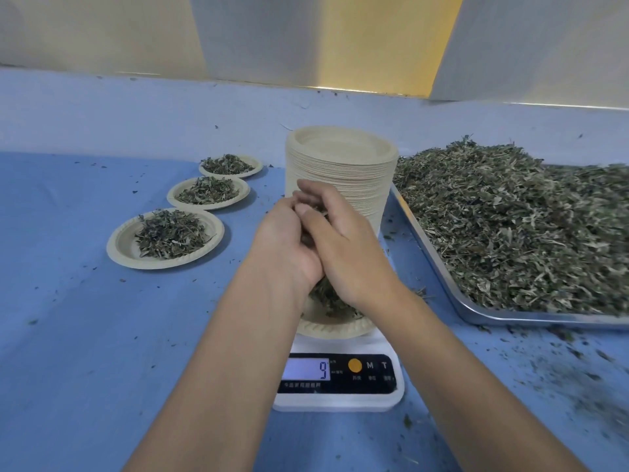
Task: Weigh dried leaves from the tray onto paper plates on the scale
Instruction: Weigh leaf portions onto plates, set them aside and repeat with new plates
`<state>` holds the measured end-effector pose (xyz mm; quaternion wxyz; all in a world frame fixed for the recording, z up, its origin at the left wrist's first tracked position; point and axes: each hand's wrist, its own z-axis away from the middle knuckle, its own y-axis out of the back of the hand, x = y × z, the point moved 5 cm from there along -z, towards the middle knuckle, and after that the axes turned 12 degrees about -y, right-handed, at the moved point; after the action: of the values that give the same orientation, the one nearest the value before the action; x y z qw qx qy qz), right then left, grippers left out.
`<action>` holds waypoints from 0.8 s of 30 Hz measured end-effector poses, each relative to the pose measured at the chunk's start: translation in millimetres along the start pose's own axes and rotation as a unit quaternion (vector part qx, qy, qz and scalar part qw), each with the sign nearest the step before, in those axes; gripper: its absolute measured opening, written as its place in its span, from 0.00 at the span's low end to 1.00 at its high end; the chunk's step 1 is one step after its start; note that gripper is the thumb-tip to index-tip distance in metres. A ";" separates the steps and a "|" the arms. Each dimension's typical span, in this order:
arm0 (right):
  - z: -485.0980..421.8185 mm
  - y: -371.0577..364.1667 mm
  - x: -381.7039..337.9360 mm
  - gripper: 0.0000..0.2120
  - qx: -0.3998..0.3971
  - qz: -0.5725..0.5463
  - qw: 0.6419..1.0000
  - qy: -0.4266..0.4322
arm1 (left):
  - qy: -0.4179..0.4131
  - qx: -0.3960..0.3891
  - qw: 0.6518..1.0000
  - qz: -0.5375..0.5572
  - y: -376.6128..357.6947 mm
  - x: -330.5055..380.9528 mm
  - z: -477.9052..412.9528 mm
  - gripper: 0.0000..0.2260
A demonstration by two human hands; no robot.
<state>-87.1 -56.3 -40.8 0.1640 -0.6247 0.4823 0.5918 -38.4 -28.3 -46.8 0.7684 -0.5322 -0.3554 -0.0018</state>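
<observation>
Now, left hand (pixel 289 240): curled round a clump of dried leaves (pixel 325 294), pressed against the right hand (pixel 343 247).
Right hand: curled round the same clump, fingers bent over the top.
Clump of dried leaves: held between both hands, above the paper plate (pixel 335 327); thin, crinkly, grey-green bits poking out below the palms.
Paper plate: round, tan, bumpy rim; sitting on the scale (pixel 340 403), under the hands, some leaves lying in it.
Scale: white, flat, smooth; black front strip, little lit screen (pixel 306 369) showing 9, round orange button (pixel 355 365).
Plate stack (pixel 340 165): tall, ridged tower of tan plates, just behind the hands.
Tray (pixel 510 316): shiny metal, rounded rim, on the right; heaped with a big loose leaf pile (pixel 510 216).
Filled plates: three in a row on the left, near plate (pixel 165 238), middle plate (pixel 208 192), far plate (pixel 230 165), each with a small leafy heap.
Blue cloth (pixel 102 335): soft, covering the table, dotted with leaf crumbs.
</observation>
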 end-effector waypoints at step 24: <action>-14.6 159.3 93.9 0.17 0.413 -0.144 0.883 -0.169 | 0.151 -0.144 0.957 -0.203 -102.8 -135.0 -41.3 0.28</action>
<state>-221.1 -182.6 -63.3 0.5694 -0.4534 0.5528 0.4057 -156.1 -157.3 -44.3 0.7119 -0.5474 -0.3316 -0.2889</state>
